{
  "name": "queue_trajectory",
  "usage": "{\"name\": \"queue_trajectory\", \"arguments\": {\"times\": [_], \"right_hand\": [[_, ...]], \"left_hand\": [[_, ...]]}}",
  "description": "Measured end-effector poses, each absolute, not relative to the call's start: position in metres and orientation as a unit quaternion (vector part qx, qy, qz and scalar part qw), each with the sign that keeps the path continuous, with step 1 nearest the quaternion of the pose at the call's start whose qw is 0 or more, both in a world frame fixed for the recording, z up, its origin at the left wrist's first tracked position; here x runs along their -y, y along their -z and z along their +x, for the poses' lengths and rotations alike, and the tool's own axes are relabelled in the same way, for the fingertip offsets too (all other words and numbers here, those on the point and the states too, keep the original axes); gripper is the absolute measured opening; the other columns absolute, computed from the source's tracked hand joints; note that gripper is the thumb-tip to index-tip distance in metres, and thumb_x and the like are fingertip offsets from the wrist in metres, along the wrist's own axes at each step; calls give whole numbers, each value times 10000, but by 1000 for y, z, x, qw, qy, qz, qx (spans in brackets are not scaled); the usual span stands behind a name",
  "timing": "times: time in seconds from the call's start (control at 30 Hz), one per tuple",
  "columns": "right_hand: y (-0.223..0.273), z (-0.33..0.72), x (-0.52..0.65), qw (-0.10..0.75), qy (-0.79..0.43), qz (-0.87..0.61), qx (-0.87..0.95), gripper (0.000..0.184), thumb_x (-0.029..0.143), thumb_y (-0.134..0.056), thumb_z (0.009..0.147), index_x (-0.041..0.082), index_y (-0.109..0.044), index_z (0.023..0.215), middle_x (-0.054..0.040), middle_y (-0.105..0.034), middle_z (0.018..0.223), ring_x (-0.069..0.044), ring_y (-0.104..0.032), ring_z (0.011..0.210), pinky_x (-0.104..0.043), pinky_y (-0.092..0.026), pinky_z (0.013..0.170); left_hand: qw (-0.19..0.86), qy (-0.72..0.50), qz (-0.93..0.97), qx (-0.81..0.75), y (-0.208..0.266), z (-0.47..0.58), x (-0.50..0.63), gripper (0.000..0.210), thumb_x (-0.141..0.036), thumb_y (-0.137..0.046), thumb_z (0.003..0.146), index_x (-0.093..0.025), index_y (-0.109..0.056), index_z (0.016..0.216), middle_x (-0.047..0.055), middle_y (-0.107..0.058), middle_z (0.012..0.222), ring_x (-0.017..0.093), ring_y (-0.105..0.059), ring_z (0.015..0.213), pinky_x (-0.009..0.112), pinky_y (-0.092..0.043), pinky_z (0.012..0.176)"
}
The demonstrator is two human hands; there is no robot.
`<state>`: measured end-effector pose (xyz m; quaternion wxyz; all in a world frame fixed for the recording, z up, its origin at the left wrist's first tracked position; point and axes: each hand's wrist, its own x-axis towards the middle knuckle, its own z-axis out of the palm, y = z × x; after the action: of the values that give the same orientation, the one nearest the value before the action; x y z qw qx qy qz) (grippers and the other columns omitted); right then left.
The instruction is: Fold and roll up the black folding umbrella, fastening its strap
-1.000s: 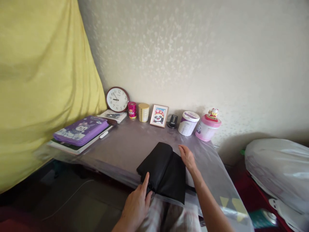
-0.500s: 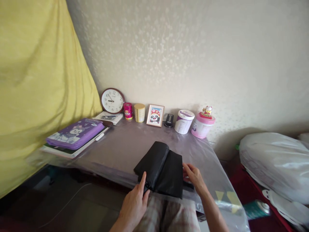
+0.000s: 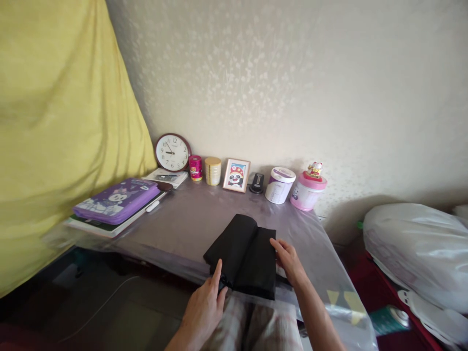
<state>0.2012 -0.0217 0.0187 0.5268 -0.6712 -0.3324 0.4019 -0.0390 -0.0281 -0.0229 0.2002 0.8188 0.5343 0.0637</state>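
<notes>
A black folded sheet [image 3: 252, 263], thin and either cloth or plastic, lies at the table's front edge. Its left side is a thick rounded fold, and a flat flap spreads to the right. My left hand [image 3: 204, 302] grips the near left end of the fold, index finger on top and thumb at the lower edge. At the flap's right edge my right hand [image 3: 288, 261] pinches the material, with a fingertip on the upper face and the other fingers partly hidden behind it. Beneath the sheet, near my right hand, a dark strip shows.
Clear plastic covers the table [image 3: 175, 229]. Along the wall stand a clock [image 3: 173, 152], a pink can [image 3: 195, 168], a yellow-lidded can [image 3: 212, 171], a picture frame [image 3: 236, 175] and two tubs. A purple case [image 3: 117, 200] lies left; a white bag [image 3: 417, 248] sits right.
My right hand has slid slightly up and left along the flap's edge, its fingertip now over the upper face. My left hand keeps its hold. The view has shifted slightly.
</notes>
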Motion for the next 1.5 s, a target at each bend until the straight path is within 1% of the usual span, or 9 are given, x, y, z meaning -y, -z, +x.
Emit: {"name": "queue_trajectory", "arguments": {"times": [0.27,0.5,0.7,0.93,1.07,1.13,1.23,1.33,1.5], "right_hand": [[-33,175,-14,574,-482,-570,338,268,432,-631,693,181,-537,710,1,-580,678,-113,-562,581,-217,-488,499],[-26,154,-39,592,-436,-587,339,242,405,-651,665,170,-590,679,12,-584,668,-109,-573,636,-209,-485,581],[-9,151,-49,606,-380,-575,396,307,447,-622,697,157,-656,793,-62,-656,919,-193,-613,864,-310,-486,775],[6,141,-38,479,-162,-533,678,169,302,-519,836,210,-650,892,-81,-605,1163,-200,-553,1078,-394,-360,983],[10,138,-36,366,-68,-515,772,181,260,-499,865,228,-639,975,-62,-633,1137,-204,-499,1169,-473,-212,1062],[11,140,-40,344,-47,-516,783,190,271,-488,878,228,-636,987,-58,-645,1116,-200,-496,1174,-474,-198,1065],[11,149,-50,328,-26,-519,789,212,279,-456,898,225,-638,993,-56,-651,1110,-190,-509,1157,-461,-202,1063],[13,159,-63,316,-7,-525,790,242,267,-420,914,224,-643,998,-55,-656,1104,-184,-517,1148,-455,-212,1058],[18,178,-91,287,12,-542,790,292,256,-371,931,218,-653,995,-54,-669,1079,-188,-526,1135,-448,-253,1045]], "left_hand": [[229,-61,815,-529,18,-40,26,614,-269,-351,906,-125,-87,1442,138,-601,1165,195,-611,970,256,-436,807],[246,-69,811,-526,18,-41,24,612,-265,-361,894,-151,-114,1442,129,-597,1178,191,-593,1019,250,-420,845],[255,-82,809,-522,22,-42,24,599,-278,-350,883,-153,-157,1437,125,-583,1202,202,-585,1033,266,-418,858],[255,-87,810,-520,26,-43,22,557,-282,-327,873,-128,-263,1405,131,-576,1210,227,-579,1046,291,-424,856],[251,-87,813,-519,27,-42,24,556,-277,-314,879,-100,-254,1403,142,-546,1252,224,-574,1057,286,-421,852],[247,-88,808,-527,27,-42,26,577,-282,-314,883,-67,-215,1409,165,-510,1290,229,-578,1052,287,-422,843],[253,-92,787,-555,25,-42,28,685,-294,-341,882,-59,-9,1434,174,-570,1216,230,-624,947,289,-438,777],[264,-113,792,-538,23,-42,27,742,-277,-364,878,-147,116,1428,129,-592,1199,215,-630,936,273,-439,763],[261,-102,822,-496,23,-44,23,611,-244,-342,882,-315,-94,1435,61,-600,1192,199,-595,1024,266,-423,823]]}}
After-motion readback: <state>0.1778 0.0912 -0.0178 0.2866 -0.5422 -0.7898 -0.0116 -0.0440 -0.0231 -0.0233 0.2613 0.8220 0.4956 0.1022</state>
